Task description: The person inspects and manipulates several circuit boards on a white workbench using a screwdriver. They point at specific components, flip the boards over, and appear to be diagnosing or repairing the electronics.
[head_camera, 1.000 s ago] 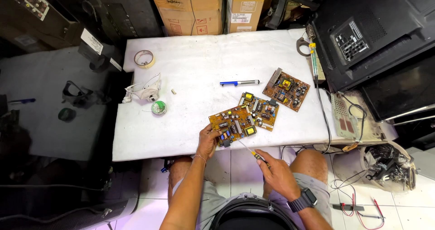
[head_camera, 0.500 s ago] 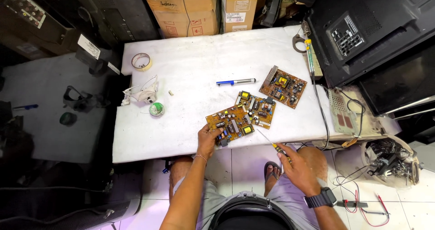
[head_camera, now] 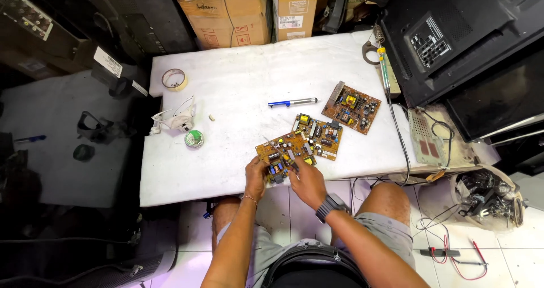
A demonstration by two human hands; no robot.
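Observation:
An orange circuit board (head_camera: 286, 152) lies near the front edge of the white table (head_camera: 238, 95). My left hand (head_camera: 256, 177) grips the board's near left corner. My right hand (head_camera: 307, 181), with a dark watch on the wrist, holds a thin tool (head_camera: 281, 152) whose tip rests on the board. Two more circuit boards lie to the right: one (head_camera: 321, 135) touching the first, another (head_camera: 351, 107) farther back.
A blue and silver pen (head_camera: 292, 102), a tape roll (head_camera: 174, 79), a green solder spool (head_camera: 194, 138) and a small white device with wires (head_camera: 175, 119) lie on the table. Cardboard boxes (head_camera: 226, 13) stand behind. A black television back (head_camera: 453, 38) and a soldering iron (head_camera: 385, 67) are at right.
My right hand came up from below the table's edge and to the left, bringing the thin tool onto the board. The left hand stayed on the board.

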